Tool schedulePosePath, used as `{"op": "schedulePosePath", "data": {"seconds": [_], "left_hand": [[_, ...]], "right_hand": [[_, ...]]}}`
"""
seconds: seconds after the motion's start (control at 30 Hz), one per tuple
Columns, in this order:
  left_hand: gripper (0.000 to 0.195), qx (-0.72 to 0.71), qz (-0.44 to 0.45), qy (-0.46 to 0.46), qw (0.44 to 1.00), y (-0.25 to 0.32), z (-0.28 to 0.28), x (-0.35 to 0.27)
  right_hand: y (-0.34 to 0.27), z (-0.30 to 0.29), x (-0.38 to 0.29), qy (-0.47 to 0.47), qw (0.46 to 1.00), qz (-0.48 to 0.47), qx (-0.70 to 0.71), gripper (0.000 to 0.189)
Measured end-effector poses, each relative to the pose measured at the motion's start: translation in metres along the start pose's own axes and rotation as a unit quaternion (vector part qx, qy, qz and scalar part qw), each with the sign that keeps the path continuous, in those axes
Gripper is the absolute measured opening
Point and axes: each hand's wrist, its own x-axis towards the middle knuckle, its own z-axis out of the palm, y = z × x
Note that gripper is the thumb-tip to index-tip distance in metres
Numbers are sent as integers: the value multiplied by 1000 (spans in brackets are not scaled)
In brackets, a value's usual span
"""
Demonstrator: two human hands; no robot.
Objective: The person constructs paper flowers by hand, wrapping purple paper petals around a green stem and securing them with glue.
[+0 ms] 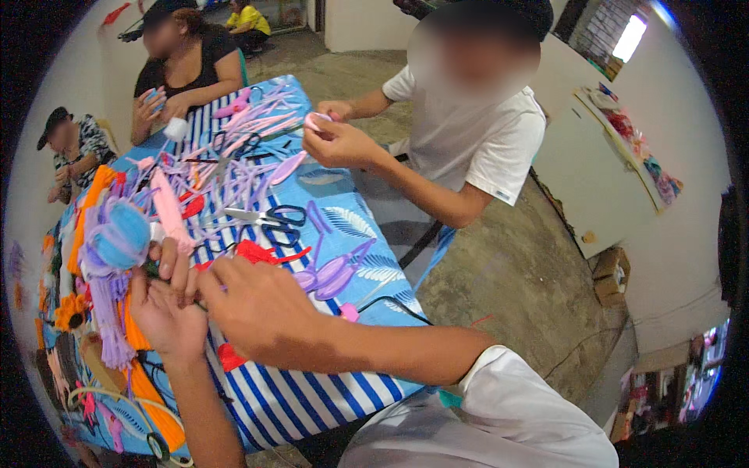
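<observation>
My left hand (169,310) is at the table's near left side, palm up, with its fingers closed around the dark green stem of a blue and lilac pipe-cleaner flower (122,237). My right hand (251,304) is beside it, fingertips pinched near the stem; what they pinch is mostly hidden. Just beyond lie red pipe-cleaner pieces (257,251) and black-handled scissors (272,217) with their blades apart. Purple petal loops (330,275) rest right of my right hand. A bundle of lilac pipe cleaners (108,322) is left of my left hand.
Across the striped tablecloth (304,392) lie loose lilac and pink pipe cleaners (251,175), a second pair of scissors (234,143) and a pink glue gun (233,104). Orange bundles (146,403) line the left side. A co-worker's hands (342,137) hold a pink piece. Other people sit farther back.
</observation>
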Motion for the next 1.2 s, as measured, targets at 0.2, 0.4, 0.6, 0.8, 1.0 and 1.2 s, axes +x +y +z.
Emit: {"op": "schedulePosePath", "data": {"seconds": [0.2, 0.4, 0.6, 0.8, 1.0, 1.2], "left_hand": [[22, -39, -13, -14, 999, 2, -5, 2], [22, -66, -14, 39, 997, -8, 6, 2], [27, 26, 11, 12, 1000, -3, 9, 3], [34, 74, 58, 34, 995, -1, 2, 3], [39, 115, 47, 32, 992, -2, 2, 3], [45, 103, 46, 39, 993, -7, 9, -1]], "right_hand": [[-10, 2, -6, 30, 997, -13, -76, 22], [-5, -9, 3, -32, 996, 28, -77, 24], [-3, -13, 14, 25, 994, 104, -17, 13], [11, -9, 14, 47, 990, 115, 68, 11], [14, -3, 12, 45, 990, 106, 80, 10], [11, -2, 12, 47, 990, 110, 77, 12]]}}
